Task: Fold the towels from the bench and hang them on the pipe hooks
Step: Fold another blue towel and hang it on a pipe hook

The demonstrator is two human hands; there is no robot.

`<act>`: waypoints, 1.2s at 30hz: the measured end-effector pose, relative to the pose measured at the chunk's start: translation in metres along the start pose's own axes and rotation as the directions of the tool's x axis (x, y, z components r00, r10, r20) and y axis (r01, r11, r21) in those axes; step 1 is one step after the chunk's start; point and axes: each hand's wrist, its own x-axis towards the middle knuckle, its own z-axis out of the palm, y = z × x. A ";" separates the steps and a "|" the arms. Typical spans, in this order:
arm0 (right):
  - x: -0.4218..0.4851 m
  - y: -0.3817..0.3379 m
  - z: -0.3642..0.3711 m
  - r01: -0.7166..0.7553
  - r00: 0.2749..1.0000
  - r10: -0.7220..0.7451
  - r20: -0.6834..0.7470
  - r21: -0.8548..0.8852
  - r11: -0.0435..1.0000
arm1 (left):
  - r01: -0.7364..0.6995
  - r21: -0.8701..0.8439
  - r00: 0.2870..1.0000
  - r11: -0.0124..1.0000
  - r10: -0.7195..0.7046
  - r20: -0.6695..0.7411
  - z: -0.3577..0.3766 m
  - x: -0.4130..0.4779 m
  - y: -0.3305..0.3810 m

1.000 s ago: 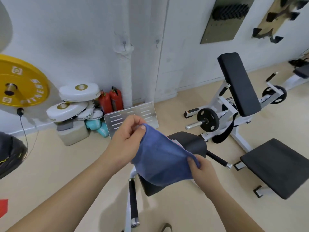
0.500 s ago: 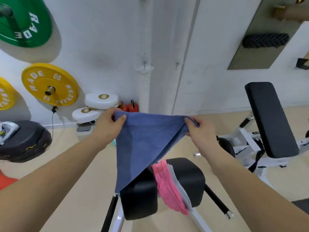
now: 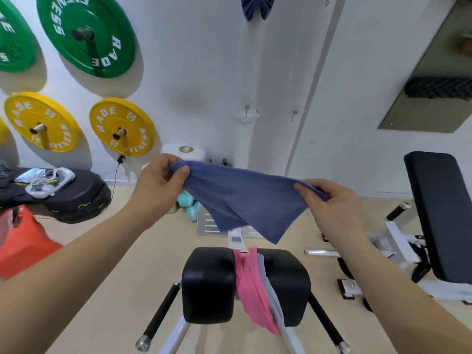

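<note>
Single wide-angle head cam. Faces fwd and down toward wall (image 3: 204,60). Close in, mid-frame: left hand (image 3: 155,185) and right hand (image 3: 332,208). Table (image 3: 208,284) directly below, seen from above, near bottom edge.

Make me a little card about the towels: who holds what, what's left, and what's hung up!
left grip: left hand pinches one corner of the blue towel
right grip: right hand pinches the other corner
towel: stretched between both hands, above the bench
on bench: pink towel and pale towel draped over the black bench pad
on pipe: dark blue cloth hanging at the top; bare hook lower down
</note>
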 end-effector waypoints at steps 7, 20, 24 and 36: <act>-0.084 0.104 -0.008 -0.175 0.913 0.264 0.310 -0.288 0.942 | 0.102 0.183 0.970 0.978 -0.138 0.199 0.002 -0.118 -0.086; -0.161 0.169 0.003 -0.288 0.700 0.443 0.560 -0.347 0.893 | 0.317 0.304 0.863 0.898 -0.406 0.300 0.004 -0.226 -0.145; -0.167 0.177 0.006 -0.349 0.670 0.503 0.546 -0.366 0.863 | 0.356 0.329 0.840 0.874 -0.454 0.297 0.016 -0.228 -0.146; -0.102 0.200 0.030 -0.461 0.755 0.530 0.386 -0.262 0.848 | 0.392 0.363 0.823 0.845 -0.498 0.271 0.059 -0.143 -0.164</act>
